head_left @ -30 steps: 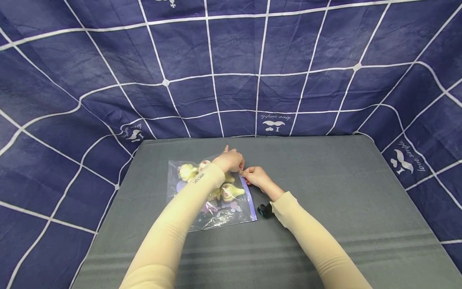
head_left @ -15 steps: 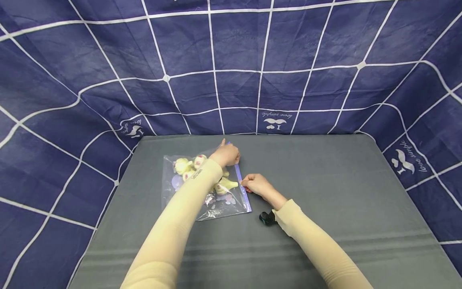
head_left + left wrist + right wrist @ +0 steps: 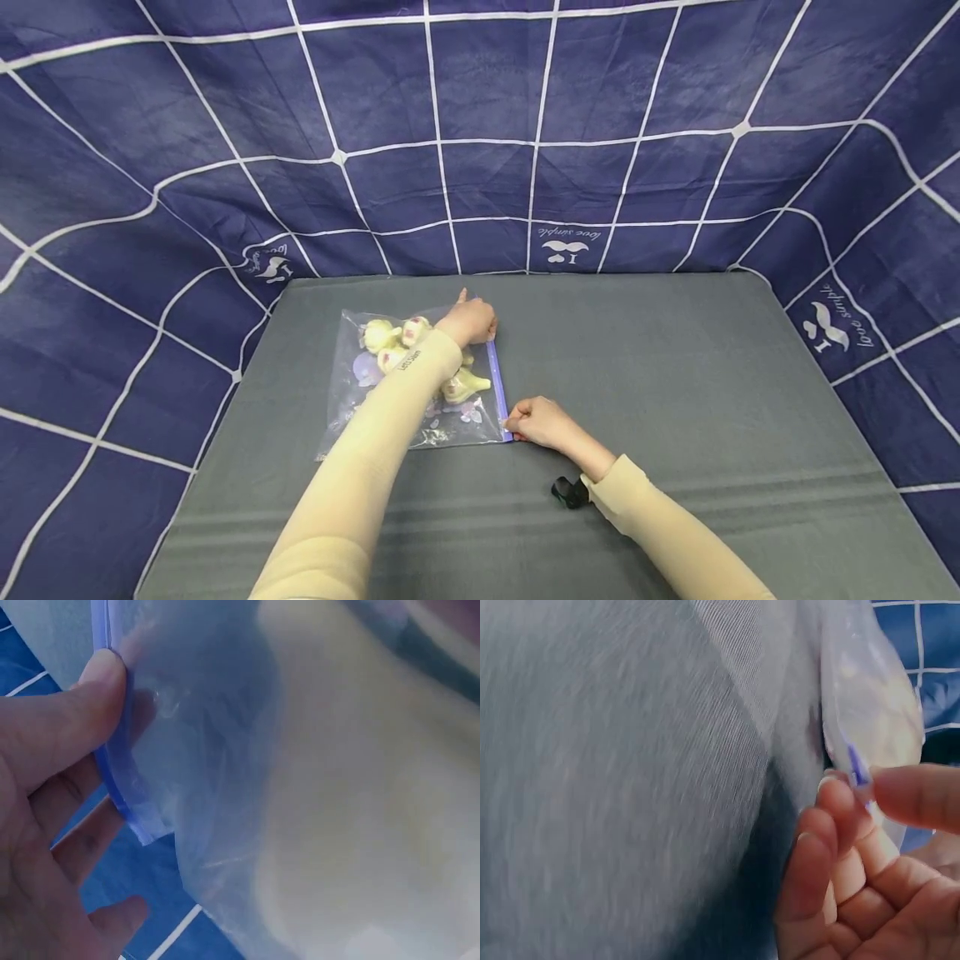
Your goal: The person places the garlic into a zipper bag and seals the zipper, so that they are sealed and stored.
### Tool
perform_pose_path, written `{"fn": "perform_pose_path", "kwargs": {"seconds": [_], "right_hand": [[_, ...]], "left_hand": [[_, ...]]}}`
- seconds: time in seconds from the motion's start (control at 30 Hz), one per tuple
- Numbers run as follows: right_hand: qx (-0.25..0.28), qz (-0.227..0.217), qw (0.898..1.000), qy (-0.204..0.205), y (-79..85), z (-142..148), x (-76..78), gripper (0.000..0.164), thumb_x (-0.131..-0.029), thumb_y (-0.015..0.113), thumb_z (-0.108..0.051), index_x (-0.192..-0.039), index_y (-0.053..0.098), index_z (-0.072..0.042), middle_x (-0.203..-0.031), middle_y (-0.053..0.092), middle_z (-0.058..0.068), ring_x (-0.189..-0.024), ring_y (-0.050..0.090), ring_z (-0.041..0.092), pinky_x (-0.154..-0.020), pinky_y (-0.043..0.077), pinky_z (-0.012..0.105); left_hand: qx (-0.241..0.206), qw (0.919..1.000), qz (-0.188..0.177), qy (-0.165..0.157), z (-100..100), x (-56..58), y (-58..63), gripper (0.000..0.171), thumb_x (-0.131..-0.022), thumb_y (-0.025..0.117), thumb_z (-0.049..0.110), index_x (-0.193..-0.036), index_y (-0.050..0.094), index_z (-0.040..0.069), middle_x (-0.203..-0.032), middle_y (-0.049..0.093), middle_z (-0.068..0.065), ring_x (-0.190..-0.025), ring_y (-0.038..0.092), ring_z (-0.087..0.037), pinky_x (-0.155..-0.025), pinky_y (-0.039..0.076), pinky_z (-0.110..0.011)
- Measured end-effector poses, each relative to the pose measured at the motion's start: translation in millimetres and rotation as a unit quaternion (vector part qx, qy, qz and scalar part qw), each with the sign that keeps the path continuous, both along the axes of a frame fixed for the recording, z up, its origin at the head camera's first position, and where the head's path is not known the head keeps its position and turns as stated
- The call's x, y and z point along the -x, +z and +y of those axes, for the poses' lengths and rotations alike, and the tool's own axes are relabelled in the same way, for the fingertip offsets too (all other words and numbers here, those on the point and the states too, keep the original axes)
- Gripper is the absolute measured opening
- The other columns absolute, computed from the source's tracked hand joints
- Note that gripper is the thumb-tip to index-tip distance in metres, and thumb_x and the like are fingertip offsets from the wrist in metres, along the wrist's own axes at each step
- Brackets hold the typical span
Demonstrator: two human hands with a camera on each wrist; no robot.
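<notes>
A clear zip bag lies on the grey table with several garlic bulbs inside. Its purple zip strip runs along the right side. My left hand pinches the strip near its far end; the left wrist view shows the thumb pressed on the purple edge, with fingers behind. At the strip's near corner, my right hand pinches a small purple end between thumb and forefinger. My left sleeve hides part of the bag and some bulbs.
A grey cloth covers the table. Behind and to both sides hangs a dark blue curtain with white lines. A small black device is worn at my right wrist.
My right hand has slid along the zip strip toward me, from near the far end to the near corner. The left hand and bag shifted slightly left, then the left hand held its place.
</notes>
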State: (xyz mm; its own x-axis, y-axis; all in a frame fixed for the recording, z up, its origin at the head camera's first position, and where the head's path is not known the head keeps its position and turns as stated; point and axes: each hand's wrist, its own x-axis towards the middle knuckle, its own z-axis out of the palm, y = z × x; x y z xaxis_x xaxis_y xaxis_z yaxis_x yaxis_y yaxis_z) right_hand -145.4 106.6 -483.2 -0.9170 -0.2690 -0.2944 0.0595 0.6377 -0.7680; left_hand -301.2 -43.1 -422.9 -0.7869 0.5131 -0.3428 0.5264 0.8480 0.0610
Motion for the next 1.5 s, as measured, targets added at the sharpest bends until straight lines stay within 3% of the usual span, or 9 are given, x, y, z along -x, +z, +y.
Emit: {"fn": "perform_pose_path", "kwargs": {"seconds": [0.23, 0.47, 0.67, 0.83, 0.97, 1.1, 1.33, 1.43, 1.5], "right_hand": [[0.012, -0.016, 1.000, 0.004, -4.5, 0, -1.7, 0.019, -0.086, 0.067, -0.017, -0.069, 0.067, -0.009, -0.057, 0.057, -0.008, -0.053, 0.049, 0.005, -0.054, 0.040, 0.019], [0.070, -0.084, 0.994, -0.012, -9.6, 2, -2.2, 0.020, -0.090, 0.065, -0.015, -0.074, 0.067, -0.003, -0.060, 0.059, -0.004, -0.052, 0.053, 0.005, -0.053, 0.048, 0.018], [0.051, -0.066, 0.996, -0.008, -6.6, 6, 11.1, 0.019, -0.091, 0.064, -0.017, -0.081, 0.069, 0.000, -0.062, 0.062, -0.001, -0.053, 0.055, 0.006, -0.054, 0.050, 0.020], [0.035, -0.020, 0.997, -0.059, -0.9, 4, 34.1, 0.024, -0.094, 0.063, -0.023, -0.091, 0.068, 0.001, -0.071, 0.068, 0.003, -0.058, 0.059, 0.007, -0.056, 0.051, 0.021], [0.033, 0.007, 0.994, -0.100, 3.9, -2, 52.7, 0.030, -0.096, 0.061, -0.029, -0.098, 0.068, 0.001, -0.079, 0.071, 0.007, -0.062, 0.060, 0.007, -0.059, 0.051, 0.021], [0.018, 0.018, 0.993, -0.114, 6.8, -9, 63.2, 0.034, -0.096, 0.060, -0.032, -0.102, 0.068, 0.000, -0.080, 0.072, 0.006, -0.062, 0.060, 0.007, -0.060, 0.049, 0.019], [0.001, 0.031, 0.989, -0.143, 2.3, -20, 61.5, 0.031, -0.094, 0.062, -0.029, -0.097, 0.072, 0.000, -0.070, 0.067, 0.001, -0.058, 0.057, 0.006, -0.057, 0.043, 0.019], [0.006, 0.039, 0.988, -0.148, -1.0, -22, 60.7, 0.029, -0.094, 0.063, -0.028, -0.094, 0.072, -0.001, -0.070, 0.067, 0.001, -0.057, 0.056, 0.005, -0.056, 0.042, 0.020], [0.008, 0.042, 0.988, -0.149, -2.1, -23, 60.2, 0.028, -0.093, 0.064, -0.028, -0.092, 0.072, -0.001, -0.069, 0.067, 0.001, -0.057, 0.056, 0.006, -0.056, 0.042, 0.020]], "left_hand": [[-0.026, 0.9992, -0.010, 0.030, -8, -3.9, -4.6, 0.008, -0.089, 0.064, 0.013, -0.091, 0.072, 0.012, -0.097, 0.069, -0.002, -0.128, 0.054, -0.025, -0.122, 0.009, -0.057], [-0.130, 0.9904, -0.012, 0.048, -20, -4.1, 16.4, 0.024, -0.090, 0.067, 0.010, -0.114, 0.071, 0.011, -0.140, 0.058, -0.010, -0.140, 0.042, -0.030, -0.120, 0.025, -0.048], [-0.239, 0.9658, -0.006, 0.101, -48, -12.3, 41.3, 0.024, -0.098, 0.058, 0.015, -0.119, 0.068, 0.010, -0.132, 0.063, -0.011, -0.130, 0.052, -0.030, -0.112, 0.039, -0.045], [-0.287, 0.9343, 0.050, 0.205, -104, -30.6, 53.3, 0.028, -0.099, 0.055, 0.022, -0.119, 0.067, 0.006, -0.121, 0.068, -0.015, -0.114, 0.062, -0.032, -0.102, 0.045, -0.047], [-0.269, 0.9135, 0.073, 0.296, -160, -53.0, 43.8, 0.033, -0.101, 0.050, 0.025, -0.120, 0.064, 0.002, -0.118, 0.067, -0.021, -0.111, 0.061, -0.037, -0.099, 0.045, -0.051], [-0.235, 0.9039, 0.041, 0.355, -197, -76.5, 20.6, 0.041, -0.101, 0.047, 0.027, -0.124, 0.059, -0.005, -0.122, 0.062, -0.027, -0.115, 0.057, -0.043, -0.098, 0.044, -0.053], [-0.203, 0.8916, -0.025, 0.404, -223, -107.6, -17.8, 0.050, -0.102, 0.046, 0.032, -0.121, 0.057, -0.013, -0.121, 0.060, -0.032, -0.109, 0.059, -0.046, -0.092, 0.048, -0.052], [-0.217, 0.8839, -0.044, 0.412, -227, -115.2, -25.3, 0.047, -0.101, 0.048, 0.030, -0.114, 0.062, -0.013, -0.101, 0.069, -0.024, -0.088, 0.067, -0.032, -0.080, 0.053, -0.040], [-0.239, 0.8758, -0.044, 0.417, -227, -118.8, -28.9, 0.041, -0.100, 0.051, 0.026, -0.106, 0.066, -0.011, -0.081, 0.071, -0.014, -0.069, 0.065, -0.018, -0.067, 0.050, -0.030]]}}
